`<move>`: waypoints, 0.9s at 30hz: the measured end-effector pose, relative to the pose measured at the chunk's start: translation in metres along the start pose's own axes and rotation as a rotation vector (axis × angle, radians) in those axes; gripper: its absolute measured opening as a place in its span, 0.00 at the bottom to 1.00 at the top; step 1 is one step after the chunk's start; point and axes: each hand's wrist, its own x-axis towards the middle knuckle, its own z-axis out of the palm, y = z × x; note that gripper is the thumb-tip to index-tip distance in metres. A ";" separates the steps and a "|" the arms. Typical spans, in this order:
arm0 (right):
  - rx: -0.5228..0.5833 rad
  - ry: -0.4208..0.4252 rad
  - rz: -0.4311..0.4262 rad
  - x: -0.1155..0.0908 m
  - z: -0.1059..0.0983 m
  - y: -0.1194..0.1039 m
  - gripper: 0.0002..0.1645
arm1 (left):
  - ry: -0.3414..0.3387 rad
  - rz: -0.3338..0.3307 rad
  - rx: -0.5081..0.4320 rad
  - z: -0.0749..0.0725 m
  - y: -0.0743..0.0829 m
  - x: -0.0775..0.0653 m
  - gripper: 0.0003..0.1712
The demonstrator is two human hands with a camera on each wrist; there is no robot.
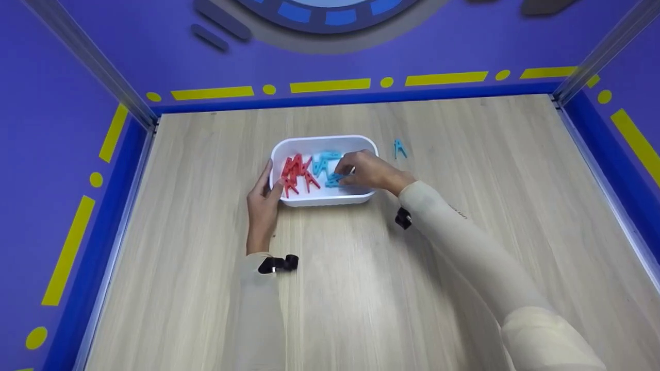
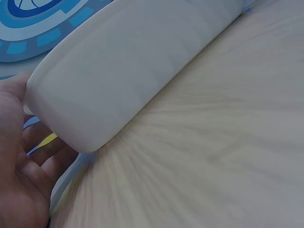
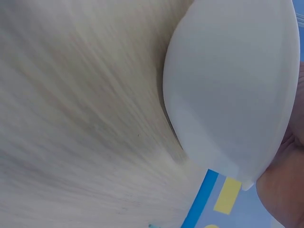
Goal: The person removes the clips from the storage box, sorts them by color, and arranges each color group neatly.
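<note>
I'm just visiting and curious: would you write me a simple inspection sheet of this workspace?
Surface: pale wood-grain table.
Job's things: white tray on the table, with red clips in its left part and blue clips towards the middle.
Clutter: nothing seen, apart from one loose blue clip beyond the tray's right end.
Hands: left hand grips the tray's left end; right hand reaches inside at a blue clip, grip unclear.
Cables: nothing seen.
Surroundings: blue-purple walls with yellow markings.
</note>
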 end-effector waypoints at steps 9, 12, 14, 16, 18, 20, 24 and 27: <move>-0.002 -0.013 -0.029 0.000 0.001 0.003 0.15 | 0.002 0.031 -0.012 0.000 -0.002 0.001 0.33; -0.007 -0.010 -0.025 0.000 0.001 0.002 0.15 | -0.001 0.025 -0.011 0.000 -0.002 0.001 0.32; -0.016 -0.012 -0.021 -0.001 0.001 0.002 0.15 | 0.000 0.022 -0.008 0.000 -0.002 0.001 0.32; -0.029 -0.017 -0.019 -0.001 0.001 0.001 0.15 | 0.001 0.021 -0.007 0.000 -0.001 0.001 0.32; -0.039 -0.023 -0.017 -0.001 0.002 0.001 0.15 | 0.004 0.020 -0.005 0.000 -0.001 0.001 0.32; -0.050 -0.028 -0.016 -0.001 0.002 0.001 0.15 | 0.001 0.014 0.003 0.000 -0.001 0.001 0.32; -0.081 -0.037 -0.017 -0.001 0.003 0.001 0.15 | 0.000 0.009 0.017 0.000 -0.002 0.001 0.32; -0.118 -0.039 -0.019 0.000 0.004 0.001 0.16 | 0.000 0.011 0.021 0.000 -0.001 0.001 0.33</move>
